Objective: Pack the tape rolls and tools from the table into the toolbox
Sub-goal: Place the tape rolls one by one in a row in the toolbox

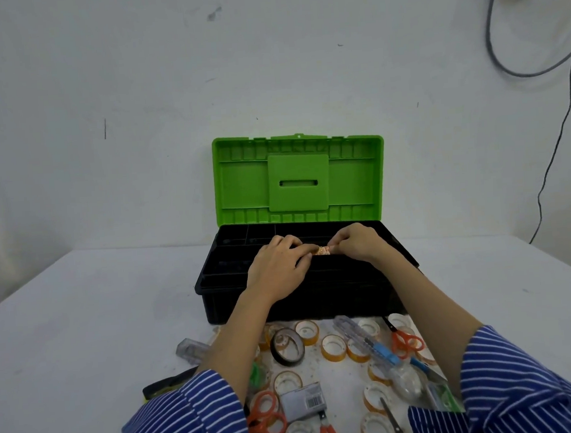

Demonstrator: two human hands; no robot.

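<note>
The toolbox (215, 289) stands open on the table, black base with a divided tray and a green lid (300, 178) upright behind it. Both my hands are over the tray. My left hand (279, 267) and my right hand (355, 243) pinch a small patterned tape roll (323, 250) between their fingertips; most of the roll is hidden. Several yellowish tape rolls (334, 347), a larger black tape roll (287, 346) and orange-handled scissors (406, 339) lie on the table in front of the toolbox, between my forearms.
A clear stapler-like tool (192, 349) and a black-and-yellow tool (169, 383) lie left of my left arm. A grey boxed item (302, 401), more scissors (266, 413) and a blue-tipped cutter (377, 346) lie near the front edge. Cables (544, 171) hang on the wall at right.
</note>
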